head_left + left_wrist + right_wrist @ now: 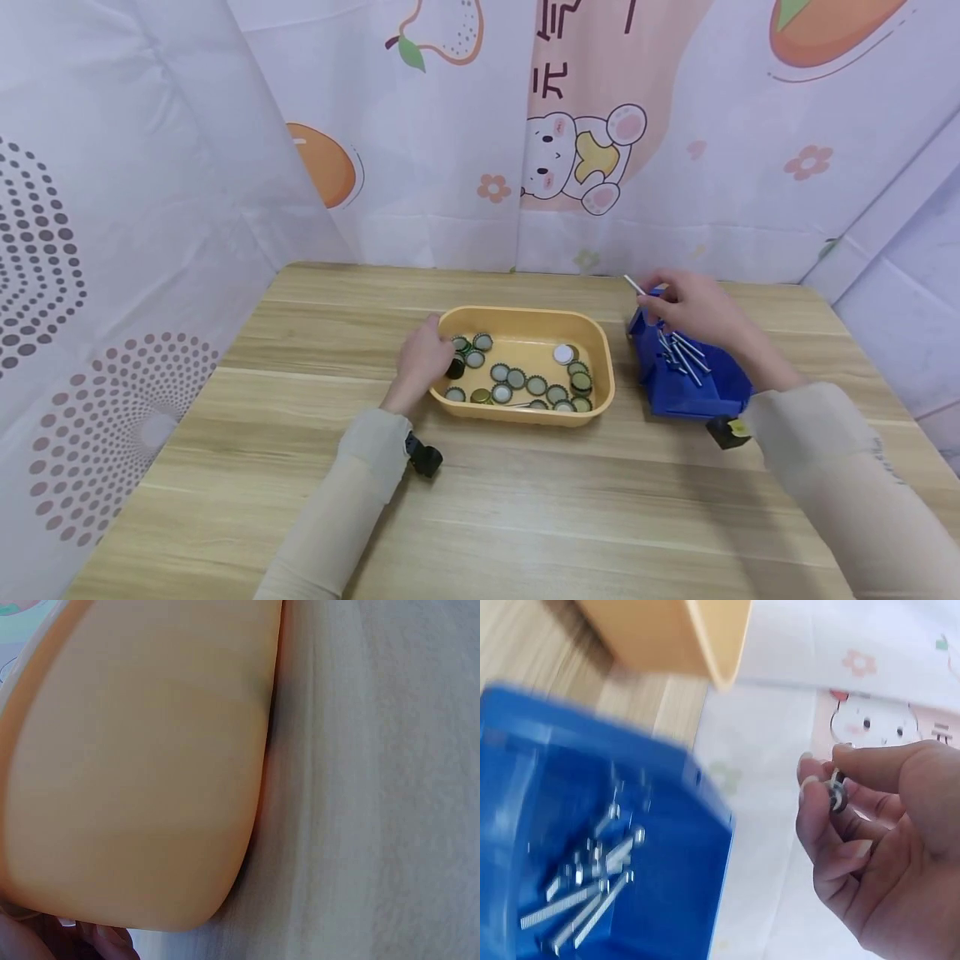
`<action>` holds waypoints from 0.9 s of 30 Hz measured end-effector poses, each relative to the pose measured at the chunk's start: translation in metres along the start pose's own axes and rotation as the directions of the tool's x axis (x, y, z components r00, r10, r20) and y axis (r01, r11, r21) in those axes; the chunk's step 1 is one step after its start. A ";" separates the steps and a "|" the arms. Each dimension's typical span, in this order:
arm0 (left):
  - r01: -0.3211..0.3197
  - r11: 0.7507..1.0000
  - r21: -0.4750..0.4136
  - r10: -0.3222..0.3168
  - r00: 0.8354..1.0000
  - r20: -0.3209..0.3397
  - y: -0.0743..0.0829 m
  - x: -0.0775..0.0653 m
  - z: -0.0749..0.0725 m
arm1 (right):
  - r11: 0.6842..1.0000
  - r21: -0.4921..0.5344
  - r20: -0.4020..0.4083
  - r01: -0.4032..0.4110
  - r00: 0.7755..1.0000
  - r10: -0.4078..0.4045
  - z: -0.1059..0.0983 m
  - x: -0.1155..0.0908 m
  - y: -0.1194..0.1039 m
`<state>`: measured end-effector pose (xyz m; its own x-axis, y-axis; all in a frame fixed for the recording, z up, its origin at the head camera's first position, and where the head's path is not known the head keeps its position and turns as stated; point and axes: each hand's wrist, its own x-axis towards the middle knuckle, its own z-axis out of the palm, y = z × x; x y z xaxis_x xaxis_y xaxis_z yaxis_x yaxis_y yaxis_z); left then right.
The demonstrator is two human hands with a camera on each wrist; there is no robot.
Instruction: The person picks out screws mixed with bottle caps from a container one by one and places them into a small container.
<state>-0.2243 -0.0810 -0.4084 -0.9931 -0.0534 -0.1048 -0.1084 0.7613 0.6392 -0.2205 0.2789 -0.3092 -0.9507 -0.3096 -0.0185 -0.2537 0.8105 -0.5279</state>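
Bolt [635, 286] pinched by its head in right hand [693, 308] fingertips above blue bin [686, 387]; probably light, stiff, slick. Left hand [422, 358] curled on yellow tray [603, 367] rim.

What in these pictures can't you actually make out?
- Left wrist view: the yellow tray fills the frame, hiding its contents; the left hand is cut off by the bottom edge.
- Right wrist view: the bolts in the blue bin are motion-blurred, so uncountable.
- Head view: the bottle caps are too small to read.
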 end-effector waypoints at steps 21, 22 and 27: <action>-0.005 1.000 -0.003 0.005 1.000 0.000 -0.002 0.002 0.002 | 0.901 -0.431 0.049 -0.047 0.996 0.076 0.000 -0.001 0.059; -0.005 1.000 -0.001 0.005 1.000 0.001 -0.002 0.002 0.002 | 0.897 -0.440 0.049 -0.049 0.996 0.078 0.001 -0.001 0.061; 0.000 1.000 0.004 0.000 1.000 0.003 -0.004 0.002 0.003 | 0.885 -0.461 0.042 -0.058 0.995 0.087 0.007 -0.002 0.066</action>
<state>-0.2259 -0.0820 -0.4133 -0.9929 -0.0515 -0.1076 -0.1085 0.7640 0.6360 -0.2344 0.3295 -0.3498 -0.9608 -0.2584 -0.1003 -0.2516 0.9649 -0.0749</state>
